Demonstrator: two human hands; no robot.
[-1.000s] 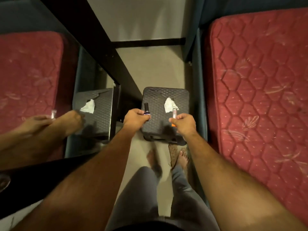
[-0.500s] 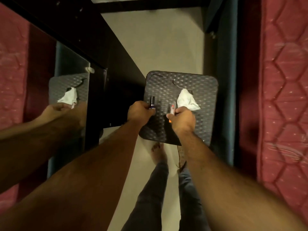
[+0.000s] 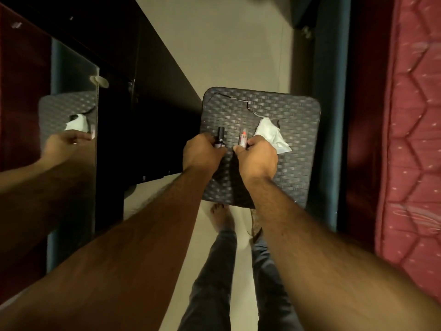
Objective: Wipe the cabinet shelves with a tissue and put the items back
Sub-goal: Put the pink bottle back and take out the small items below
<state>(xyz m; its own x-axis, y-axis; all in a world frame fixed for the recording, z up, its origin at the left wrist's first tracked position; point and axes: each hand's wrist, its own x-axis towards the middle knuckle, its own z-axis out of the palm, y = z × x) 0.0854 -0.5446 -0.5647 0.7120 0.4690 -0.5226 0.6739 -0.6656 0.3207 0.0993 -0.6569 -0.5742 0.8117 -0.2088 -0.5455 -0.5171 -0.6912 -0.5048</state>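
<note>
My left hand (image 3: 202, 155) grips a small bottle with a black cap (image 3: 220, 137), held upright over the dark woven stool (image 3: 293, 177). My right hand (image 3: 257, 158) grips a slim clear tube with an orange tip (image 3: 244, 137) just to the right of the bottle. A crumpled white tissue (image 3: 270, 134) lies on the stool top, right beside my right hand. The dark cabinet (image 3: 148, 120) stands to the left of the stool, its inside in shadow.
A mirrored cabinet door (image 3: 71, 144) at the left reflects the stool, tissue and my arm. A red quilted mattress (image 3: 415, 139) on a dark blue bed frame (image 3: 327, 115) runs along the right. Pale floor (image 3: 226, 44) lies beyond the stool; my feet stand below it.
The view has tilted down and closer to the stool. Both hands have lowered toward the stool top, still holding the bottle and the tube.
</note>
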